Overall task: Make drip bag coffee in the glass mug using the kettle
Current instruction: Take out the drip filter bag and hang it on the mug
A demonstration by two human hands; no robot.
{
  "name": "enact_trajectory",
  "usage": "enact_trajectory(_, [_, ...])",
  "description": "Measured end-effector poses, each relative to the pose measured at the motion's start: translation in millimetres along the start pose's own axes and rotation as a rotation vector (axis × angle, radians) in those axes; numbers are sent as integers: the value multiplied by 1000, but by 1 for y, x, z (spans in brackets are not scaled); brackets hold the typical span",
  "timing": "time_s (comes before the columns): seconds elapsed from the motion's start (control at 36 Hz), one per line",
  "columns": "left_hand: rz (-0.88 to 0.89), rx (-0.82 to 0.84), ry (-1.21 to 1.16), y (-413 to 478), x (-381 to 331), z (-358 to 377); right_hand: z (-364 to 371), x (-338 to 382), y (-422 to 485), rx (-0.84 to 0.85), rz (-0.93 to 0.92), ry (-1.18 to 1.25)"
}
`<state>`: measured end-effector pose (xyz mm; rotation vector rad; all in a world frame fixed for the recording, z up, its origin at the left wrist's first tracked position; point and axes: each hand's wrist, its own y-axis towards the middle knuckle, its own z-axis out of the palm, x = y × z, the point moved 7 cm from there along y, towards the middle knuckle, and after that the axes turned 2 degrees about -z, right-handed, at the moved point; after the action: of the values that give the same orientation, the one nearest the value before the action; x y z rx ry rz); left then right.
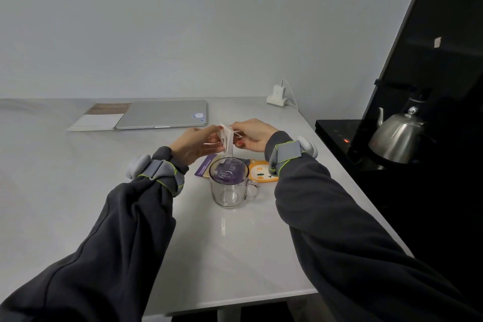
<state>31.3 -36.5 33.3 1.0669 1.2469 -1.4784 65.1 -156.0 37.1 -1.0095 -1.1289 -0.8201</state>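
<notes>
A clear glass mug (228, 189) stands on the white table (78, 191), handle to the right. Just above and behind it, my left hand (194, 145) and my right hand (251, 136) both pinch a white drip bag (226, 136), one on each side; a strip of it hangs down toward the mug's rim. The purple wrapper (206, 166) lies flat behind the mug and shows through the glass. A steel kettle (398, 137) sits on a black surface at the right, away from both hands.
An orange cartoon coaster (262, 171) lies right of the mug. A closed laptop (164, 114) and a notebook (98, 120) rest at the back. A white charger (277, 95) stands by the wall. The table's right edge (366, 198) borders the black unit.
</notes>
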Motion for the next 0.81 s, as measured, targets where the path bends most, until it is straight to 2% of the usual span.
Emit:
enact_trajectory(0.17, [-51,-14,23,-3,5,-2,-1,-5,-8,-11,52,119])
enact_trajectory(0.47, [4,1,-45,-27,-20,-7,-11,5,-32,-26,26,243])
enact_trajectory(0.61, [-31,53,-103,-39,-19,-6,-11,1,-43,-16,23,261])
enact_trajectory(0.81, [-91,42,-97,-57,-1,-7,-8,-17,-55,-2,61,229])
